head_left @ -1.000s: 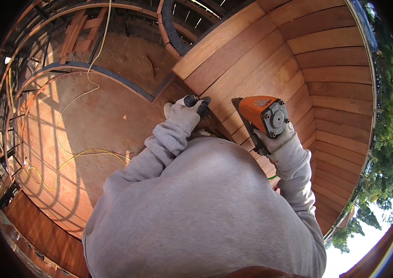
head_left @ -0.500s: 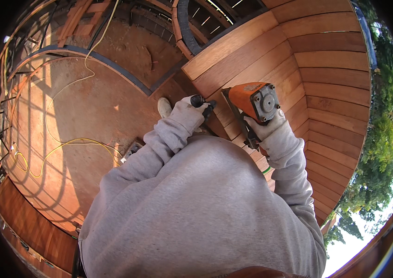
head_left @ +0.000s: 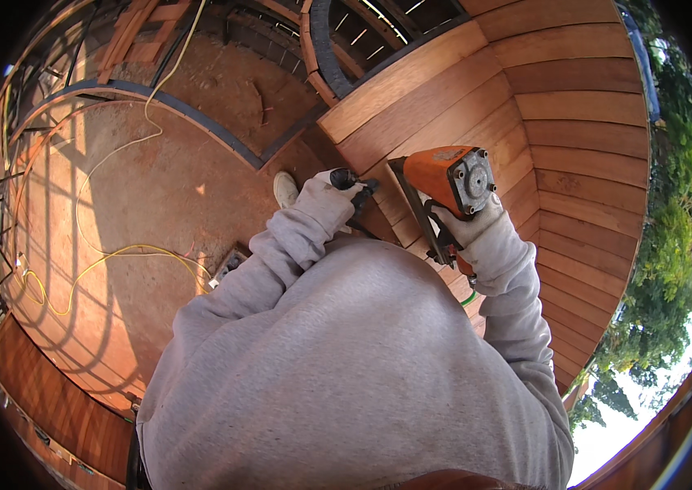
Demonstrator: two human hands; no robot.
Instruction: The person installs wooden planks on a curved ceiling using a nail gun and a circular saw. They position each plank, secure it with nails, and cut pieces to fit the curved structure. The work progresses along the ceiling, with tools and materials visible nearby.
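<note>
My right hand (head_left: 470, 227) is closed round the handle of an orange nail gun (head_left: 436, 177) with a grey end cap. The nail gun is over the wooden boards (head_left: 411, 91), its long dark magazine (head_left: 418, 206) along the left side. Closed too, my left hand (head_left: 331, 196) grips a black hand tool (head_left: 351, 178) beside the boards' left edge. My sleeve and hand cover much of that tool, so I cannot make out its kind. Part of a green hose (head_left: 469, 300) shows below the nail gun.
More boards (head_left: 582, 180) curve up along the right. A dark curved metal frame (head_left: 191, 110) crosses the upper left. A yellow cord (head_left: 105, 260) runs over the reddish ground (head_left: 150, 188) to a box-like item (head_left: 231, 263) by my left sleeve. Trees (head_left: 676, 220) stand beyond the boards.
The nail gun has tilted slightly, and more of its magazine's side shows. Both hands keep their grips, my left hand almost in the same place.
</note>
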